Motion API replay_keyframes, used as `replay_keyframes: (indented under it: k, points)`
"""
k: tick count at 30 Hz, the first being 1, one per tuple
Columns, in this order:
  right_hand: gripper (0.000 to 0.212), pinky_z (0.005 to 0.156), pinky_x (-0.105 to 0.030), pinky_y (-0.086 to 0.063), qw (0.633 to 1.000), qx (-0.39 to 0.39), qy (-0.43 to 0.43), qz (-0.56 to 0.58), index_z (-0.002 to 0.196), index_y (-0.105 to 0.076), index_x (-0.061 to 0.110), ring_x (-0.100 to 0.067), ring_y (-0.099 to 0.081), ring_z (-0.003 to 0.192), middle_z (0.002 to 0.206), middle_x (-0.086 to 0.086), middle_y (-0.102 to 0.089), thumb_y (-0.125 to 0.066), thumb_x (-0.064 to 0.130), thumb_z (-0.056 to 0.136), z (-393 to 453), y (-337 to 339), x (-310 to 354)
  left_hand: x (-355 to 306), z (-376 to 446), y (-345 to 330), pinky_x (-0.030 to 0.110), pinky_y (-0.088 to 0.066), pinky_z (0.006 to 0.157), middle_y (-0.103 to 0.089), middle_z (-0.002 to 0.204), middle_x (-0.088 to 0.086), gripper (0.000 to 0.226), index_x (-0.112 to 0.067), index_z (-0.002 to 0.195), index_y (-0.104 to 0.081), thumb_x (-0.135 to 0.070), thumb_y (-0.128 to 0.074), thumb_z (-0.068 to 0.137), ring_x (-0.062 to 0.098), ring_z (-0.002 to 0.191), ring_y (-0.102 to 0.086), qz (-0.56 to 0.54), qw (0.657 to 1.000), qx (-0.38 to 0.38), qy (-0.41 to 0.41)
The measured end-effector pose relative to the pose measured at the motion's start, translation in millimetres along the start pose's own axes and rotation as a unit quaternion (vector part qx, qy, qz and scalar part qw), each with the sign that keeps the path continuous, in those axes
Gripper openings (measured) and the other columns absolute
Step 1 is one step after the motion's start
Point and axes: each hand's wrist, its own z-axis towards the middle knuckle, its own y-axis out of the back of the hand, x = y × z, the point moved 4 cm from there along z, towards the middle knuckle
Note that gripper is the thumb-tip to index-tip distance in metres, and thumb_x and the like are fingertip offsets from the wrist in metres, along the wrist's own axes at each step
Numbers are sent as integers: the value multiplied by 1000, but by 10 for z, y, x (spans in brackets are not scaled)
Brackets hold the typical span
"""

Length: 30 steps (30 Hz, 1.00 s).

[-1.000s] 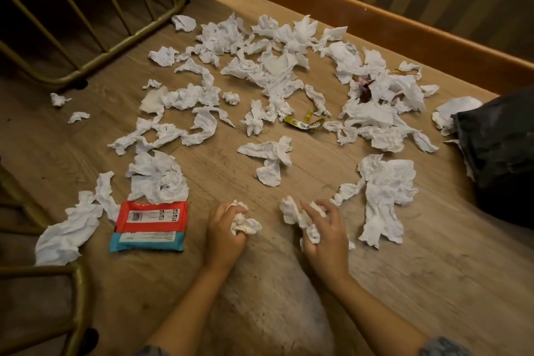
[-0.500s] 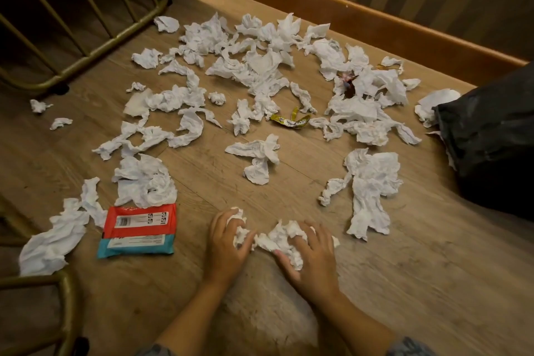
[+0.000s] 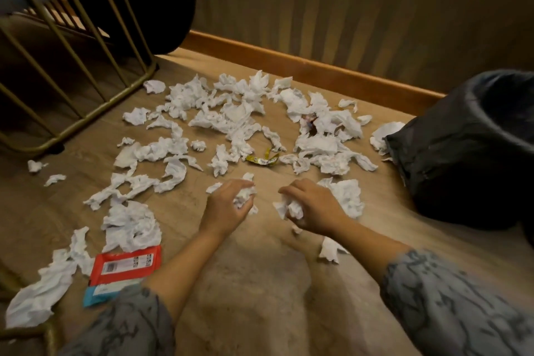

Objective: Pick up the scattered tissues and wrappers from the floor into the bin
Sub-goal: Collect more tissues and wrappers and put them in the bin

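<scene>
Several crumpled white tissues lie scattered over the wooden floor. My left hand grips a crumpled tissue wad just above the floor. My right hand grips another white wad. A small tissue piece lies below my right wrist. A yellow wrapper lies beyond my hands. A red and blue wrapper pack lies at the lower left. The bin, lined with a black bag, stands open at the right.
A gold metal chair frame stands at the back left, with a dark seat behind it. Another gold frame leg sits at the lower left corner. A wooden skirting board and a ribbed wall close off the back.
Both hands have lifted off the floor with their tissue wads and moved forward and apart. The view has tilted up, bringing the bin and wall into sight.
</scene>
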Motion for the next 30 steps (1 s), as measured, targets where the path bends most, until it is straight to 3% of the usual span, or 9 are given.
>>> replay_keyframes:
  k: [5, 10, 13, 16, 19, 22, 26, 28, 30]
  points:
    - [46, 69, -32, -48, 991, -18, 37, -126, 117, -58, 18, -27, -56, 100, 117, -7, -57, -73, 33, 77, 160, 1110, -468, -726, 739, 20, 26, -50, 75, -71, 96, 0, 20, -16, 97, -70, -18, -75, 78, 16, 91, -67, -21, 999, 20, -29]
    - [39, 80, -35, -52, 993, -51, -11, -105, 112, -60, 21, -25, -56, 100, 119, -2, -57, -74, 34, 77, -88, 2034, -1002, -1458, 1142, -157, 32, -53, 70, -72, 88, -1, 15, -22, 91, -70, -25, -76, 77, 15, 82, -67, -69, 997, 18, -3]
    - [36, 77, -29, -50, 986, -115, -33, -112, 109, -62, 20, -22, -58, 99, 115, -2, -61, -74, 32, 78, -436, 2485, -1311, -2016, 1387, -328, 24, -43, 77, -69, 100, -3, 22, -17, 97, -70, -28, -75, 79, 9, 95, -59, -108, 994, 6, 8]
    - [26, 70, -33, -55, 970, -196, -112, -92, 101, -63, 21, -19, -59, 93, 107, 2, -61, -72, 29, 78, -829, 2818, -1725, -2637, 1607, -637, 23, -40, 80, -60, 113, -4, 39, -19, 118, -60, -32, -71, 83, 9, 102, -52, -139, 990, 22, 32]
    - [20, 70, -33, -52, 934, -271, -230, -28, 99, -64, 22, -18, -58, 93, 103, 4, -60, -67, 25, 79, -1205, 3012, -2227, -3220, 1802, -1059, 26, -45, 83, -57, 122, -2, 45, -22, 124, -51, -33, -69, 85, 16, 111, -55, -175, 982, 55, 38]
    - [24, 80, -33, -49, 886, -330, -323, 40, 106, -65, 18, -22, -59, 100, 109, -1, -61, -66, 20, 82, -1537, 3057, -2657, -3733, 1933, -1465, 30, -48, 85, -64, 113, 1, 40, -19, 115, -56, -33, -72, 81, 19, 105, -59, -197, 977, 66, 40]
    - [39, 91, -34, -42, 828, -355, -419, 116, 120, -57, 17, -23, -51, 114, 122, -6, -55, -63, 40, 89, -1805, 2930, -3026, -4221, 2014, -1971, 17, -43, 64, -59, 119, 2, 48, -19, 126, -47, -37, -66, 86, 9, 88, -57, -216, 964, 125, 87]
    - [54, 97, -37, -38, 784, -352, -479, 180, 131, -48, 16, -26, -45, 122, 133, -10, -47, -60, 47, 88, -1885, 2830, -3147, -4316, 2047, -2193, 26, -49, 80, -51, 133, 4, 62, -17, 136, -37, -46, -62, 86, 18, 108, -55, -206, 961, 155, 101]
    - [64, 102, -42, -36, 730, -370, -529, 223, 137, -41, 14, -30, -41, 128, 141, -12, -43, -61, 49, 87, -1959, 2766, -3215, -4339, 2053, -2289, 39, -45, 100, -44, 143, 7, 69, -15, 139, -33, -51, -60, 86, 26, 126, -46, -184, 964, 161, 100]
